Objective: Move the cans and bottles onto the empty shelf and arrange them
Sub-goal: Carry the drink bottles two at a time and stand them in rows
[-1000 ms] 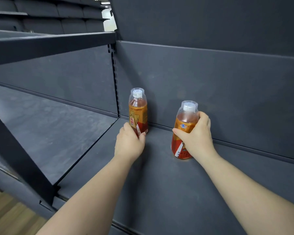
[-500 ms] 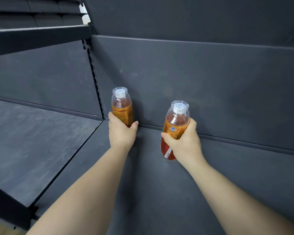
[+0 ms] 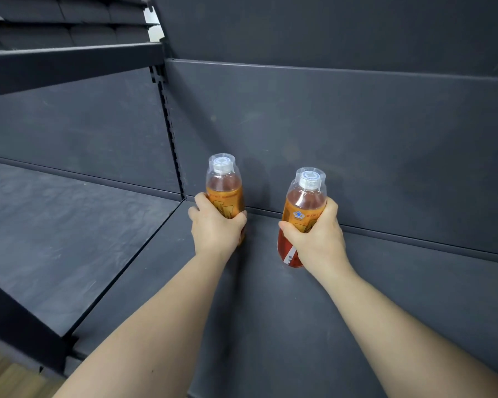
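Two orange-labelled drink bottles with clear caps stand on the dark grey shelf, close to its back wall. My left hand grips the left bottle around its middle, right by the shelf's back left corner. The right bottle is held by my right hand, fingers wrapped round its label; its red base shows below my thumb and leans slightly. A hand's width of bare shelf separates the two bottles.
A slotted upright divides this bay from a neighbouring dark shelf on the left. Another shelf edge hangs above at upper left. Wooden floor shows at the bottom left corner.
My left hand has gone from touching the left bottle's base to gripping its middle. The right hand keeps hold of its bottle, which sits slightly closer to the back wall.
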The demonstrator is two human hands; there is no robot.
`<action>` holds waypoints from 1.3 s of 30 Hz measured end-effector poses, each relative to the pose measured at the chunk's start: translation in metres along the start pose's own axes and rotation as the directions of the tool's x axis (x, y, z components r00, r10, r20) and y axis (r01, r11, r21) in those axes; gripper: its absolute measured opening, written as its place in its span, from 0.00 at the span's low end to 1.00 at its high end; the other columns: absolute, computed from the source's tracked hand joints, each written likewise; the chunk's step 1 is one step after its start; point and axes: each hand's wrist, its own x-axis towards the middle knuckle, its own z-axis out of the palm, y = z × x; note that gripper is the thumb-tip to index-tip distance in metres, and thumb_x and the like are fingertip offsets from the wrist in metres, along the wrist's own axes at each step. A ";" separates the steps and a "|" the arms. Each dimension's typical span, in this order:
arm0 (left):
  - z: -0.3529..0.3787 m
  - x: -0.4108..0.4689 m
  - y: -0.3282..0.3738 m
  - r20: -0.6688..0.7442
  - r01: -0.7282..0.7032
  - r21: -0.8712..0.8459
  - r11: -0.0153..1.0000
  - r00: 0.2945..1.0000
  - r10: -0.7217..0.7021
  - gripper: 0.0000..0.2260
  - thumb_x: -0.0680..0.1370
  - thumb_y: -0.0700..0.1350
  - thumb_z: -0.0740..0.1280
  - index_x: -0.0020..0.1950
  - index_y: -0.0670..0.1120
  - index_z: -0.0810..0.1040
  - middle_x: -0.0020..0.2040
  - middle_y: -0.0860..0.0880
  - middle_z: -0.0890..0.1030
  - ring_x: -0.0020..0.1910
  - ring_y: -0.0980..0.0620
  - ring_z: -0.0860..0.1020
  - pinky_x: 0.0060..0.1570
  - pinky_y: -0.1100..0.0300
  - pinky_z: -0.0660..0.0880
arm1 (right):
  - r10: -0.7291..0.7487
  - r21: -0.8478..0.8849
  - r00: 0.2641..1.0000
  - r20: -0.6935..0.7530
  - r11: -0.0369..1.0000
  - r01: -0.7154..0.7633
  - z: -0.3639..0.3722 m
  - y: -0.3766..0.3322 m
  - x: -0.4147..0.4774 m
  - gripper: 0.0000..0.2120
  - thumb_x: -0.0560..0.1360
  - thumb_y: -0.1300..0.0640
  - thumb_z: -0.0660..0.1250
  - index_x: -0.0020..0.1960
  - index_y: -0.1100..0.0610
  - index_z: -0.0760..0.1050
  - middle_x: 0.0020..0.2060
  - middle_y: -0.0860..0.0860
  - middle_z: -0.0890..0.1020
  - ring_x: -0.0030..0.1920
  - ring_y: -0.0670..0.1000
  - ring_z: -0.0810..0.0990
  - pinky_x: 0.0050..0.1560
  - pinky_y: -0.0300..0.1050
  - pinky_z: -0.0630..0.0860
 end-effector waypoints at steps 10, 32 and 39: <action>0.004 -0.032 0.001 -0.010 -0.074 0.025 0.997 0.997 0.075 0.30 0.68 0.59 0.78 0.56 0.52 0.60 0.54 0.52 0.73 0.53 0.47 0.77 0.50 0.52 0.78 | 0.010 0.014 1.000 -0.006 1.000 -0.010 0.002 0.001 -0.002 0.38 0.70 0.46 0.77 0.71 0.49 0.59 0.60 0.46 0.74 0.54 0.48 0.75 0.49 0.44 0.74; 0.007 -0.035 0.006 -0.005 -0.070 0.003 0.998 0.998 0.070 0.26 0.72 0.57 0.76 0.57 0.49 0.63 0.56 0.48 0.74 0.49 0.48 0.74 0.46 0.55 0.71 | 0.067 -0.071 0.995 -0.068 0.995 -0.072 0.007 -0.003 -0.008 0.34 0.70 0.46 0.76 0.68 0.51 0.62 0.57 0.47 0.75 0.54 0.52 0.76 0.49 0.47 0.74; 0.011 -0.067 0.023 0.058 -0.138 -0.022 0.990 0.989 0.139 0.25 0.72 0.57 0.76 0.56 0.51 0.63 0.53 0.51 0.74 0.47 0.50 0.72 0.47 0.56 0.69 | 0.045 -0.101 0.990 -0.130 0.993 -0.059 -0.028 -0.002 -0.024 0.33 0.69 0.44 0.76 0.67 0.51 0.64 0.57 0.49 0.77 0.55 0.53 0.77 0.50 0.46 0.72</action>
